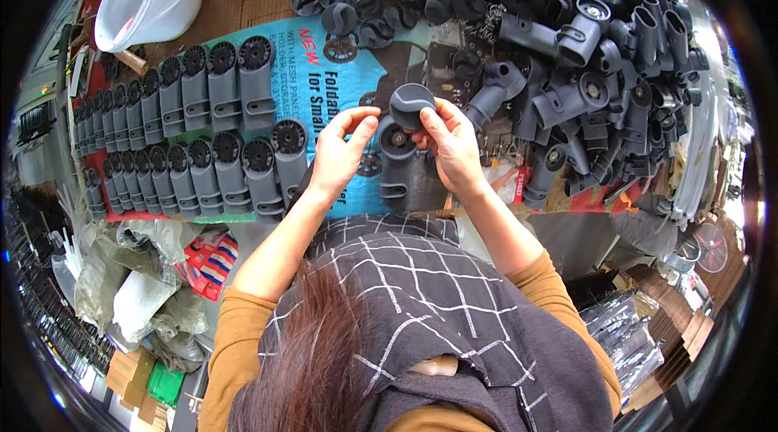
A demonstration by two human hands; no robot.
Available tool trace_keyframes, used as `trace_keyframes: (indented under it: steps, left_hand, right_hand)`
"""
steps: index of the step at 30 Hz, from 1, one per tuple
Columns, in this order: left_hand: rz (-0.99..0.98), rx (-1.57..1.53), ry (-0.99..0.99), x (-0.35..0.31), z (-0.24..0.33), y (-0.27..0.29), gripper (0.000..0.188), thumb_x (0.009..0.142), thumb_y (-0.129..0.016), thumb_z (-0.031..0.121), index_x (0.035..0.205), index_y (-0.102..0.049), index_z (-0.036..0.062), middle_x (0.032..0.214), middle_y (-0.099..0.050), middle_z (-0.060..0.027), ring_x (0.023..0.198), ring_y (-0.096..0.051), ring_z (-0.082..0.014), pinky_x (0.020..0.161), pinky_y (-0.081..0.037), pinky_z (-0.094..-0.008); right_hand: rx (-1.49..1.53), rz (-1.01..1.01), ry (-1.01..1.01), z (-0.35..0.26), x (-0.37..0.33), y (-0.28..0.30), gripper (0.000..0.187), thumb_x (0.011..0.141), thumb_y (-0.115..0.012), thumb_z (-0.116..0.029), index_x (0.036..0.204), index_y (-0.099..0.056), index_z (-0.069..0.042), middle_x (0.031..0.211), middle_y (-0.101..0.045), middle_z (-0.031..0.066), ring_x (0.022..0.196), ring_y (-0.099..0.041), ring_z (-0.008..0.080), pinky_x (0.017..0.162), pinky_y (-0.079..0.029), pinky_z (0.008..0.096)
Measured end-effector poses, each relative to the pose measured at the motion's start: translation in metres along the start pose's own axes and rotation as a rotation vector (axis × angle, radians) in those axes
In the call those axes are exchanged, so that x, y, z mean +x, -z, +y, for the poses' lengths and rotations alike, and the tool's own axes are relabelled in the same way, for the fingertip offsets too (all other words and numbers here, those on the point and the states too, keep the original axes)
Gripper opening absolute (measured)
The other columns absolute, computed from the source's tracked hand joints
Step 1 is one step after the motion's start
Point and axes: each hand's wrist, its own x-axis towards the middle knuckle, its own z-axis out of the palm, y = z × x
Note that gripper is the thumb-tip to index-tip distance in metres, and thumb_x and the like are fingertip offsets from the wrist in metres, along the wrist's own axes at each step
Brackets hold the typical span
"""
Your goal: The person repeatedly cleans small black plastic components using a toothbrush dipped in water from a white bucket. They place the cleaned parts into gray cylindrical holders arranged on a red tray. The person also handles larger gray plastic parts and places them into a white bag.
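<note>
My right hand (452,144) pinches a round dark grey knob (412,106) with a wavy ridge across its face. The knob is held over a dark grey plastic housing (397,181), whose round socket shows a metal part in the middle. Left of the knob, apart from it, is my left hand (344,148). Its thumb and forefinger are drawn together, and whatever may be between them is too small to make out. The housing lies upright in front of me on a blue printed sheet (356,197).
Two rows of similar housings with black round discs (223,55) fill the left. Loose housings (583,35) are heaped at the right, and loose knobs (377,31) at the back. A white bucket (174,6) stands at the back left. Small screws (490,23) lie between the heaps.
</note>
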Motion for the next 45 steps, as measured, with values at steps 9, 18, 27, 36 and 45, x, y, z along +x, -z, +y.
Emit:
trace_keyframes:
  steps: [9, 18, 27, 36, 45]
  left_hand:
    - [-0.277, 0.042, 0.223, -0.025, 0.006, -0.002, 0.035, 0.078, -0.068, 0.003, 0.113, -0.062, 0.0051, 0.098, -0.064, -0.0038, 0.084, -0.061, -0.0101, 0.079, -0.05, -0.0243]
    - [-0.075, 0.55, -0.155, 0.01, -0.03, -0.012, 0.047, 0.085, -0.062, 0.021, 0.128, -0.053, 0.0035, 0.122, -0.055, -0.0188, 0.112, -0.055, -0.0308, 0.095, -0.044, -0.0364]
    - [-0.187, 0.537, -0.137, 0.011, -0.037, -0.005, 0.048, 0.093, -0.057, 0.024, 0.136, -0.047, 0.0046, 0.131, -0.052, -0.0186, 0.123, -0.049, -0.0314, 0.103, -0.038, -0.0356]
    - [-0.252, 0.514, -0.093, 0.016, -0.036, 0.0, 0.047, 0.092, -0.059, 0.02, 0.136, -0.048, 0.0062, 0.131, -0.052, -0.0159, 0.118, -0.054, -0.0264, 0.096, -0.044, -0.0326]
    - [-0.372, 0.555, -0.041, 0.009, -0.031, 0.007, 0.052, 0.088, -0.062, 0.017, 0.136, -0.046, 0.0037, 0.132, -0.051, -0.017, 0.12, -0.052, -0.0287, 0.098, -0.044, -0.0355]
  right_hand:
    - [-0.879, 0.116, 0.12, 0.038, -0.041, 0.013, 0.021, 0.087, -0.067, -0.02, 0.087, -0.059, -0.001, 0.078, -0.062, 0.007, 0.068, -0.061, 0.0164, 0.06, -0.046, 0.0302]
    - [-1.084, 0.309, 0.296, 0.056, -0.007, 0.02, 0.026, 0.088, -0.064, -0.022, 0.1, -0.058, 0.0, 0.083, -0.06, 0.0162, 0.077, -0.06, 0.0325, 0.072, -0.047, 0.0392]
    - [-0.939, 0.053, 0.331, 0.057, -0.003, 0.033, 0.036, 0.091, -0.06, -0.018, 0.122, -0.052, 0.0, 0.114, -0.062, 0.0189, 0.105, -0.061, 0.0322, 0.088, -0.048, 0.0365]
    - [-0.819, -0.019, 0.188, 0.056, 0.002, 0.037, 0.031, 0.089, -0.061, -0.017, 0.115, -0.052, -0.001, 0.107, -0.058, 0.0182, 0.099, -0.06, 0.0319, 0.084, -0.048, 0.0381]
    - [-0.892, -0.161, 0.097, 0.068, -0.009, 0.051, 0.051, 0.093, -0.057, -0.024, 0.133, -0.041, 0.003, 0.117, -0.052, 0.0214, 0.108, -0.053, 0.0333, 0.093, -0.042, 0.0376]
